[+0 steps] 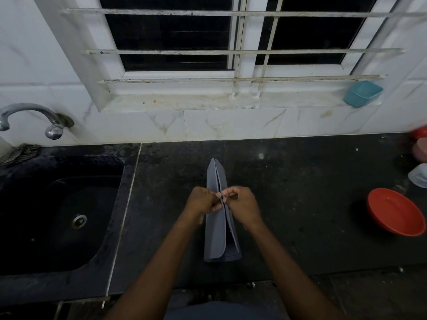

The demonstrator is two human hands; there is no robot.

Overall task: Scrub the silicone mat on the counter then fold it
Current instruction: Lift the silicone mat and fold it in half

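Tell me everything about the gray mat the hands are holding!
The silicone mat is gray, thin and bendy-looking. It is folded in half lengthwise, its two long edges standing up together, its fold resting on the dark counter. The left hand and right hand pinch the top edges together near the middle.

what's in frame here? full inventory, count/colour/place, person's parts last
silicone mat: 1, grey, centre of counter, folded with both halves pinched upright
counter: 1, black speckled, across the lower frame
sink: 1, black, set in the counter at left, metal drain
tap: 1, chrome, on the wall above the sink
cloth: 1, dark checked, behind the sink
bowl: 1, red, counter at right
soap dish: 1, teal, right end of the window sill
containers: about 3, red, pink, white, cut off at the right edge
window: 1, white frame and bars, dark glass
left hand: pinching the mat's top edges
right hand: pinching the same edges
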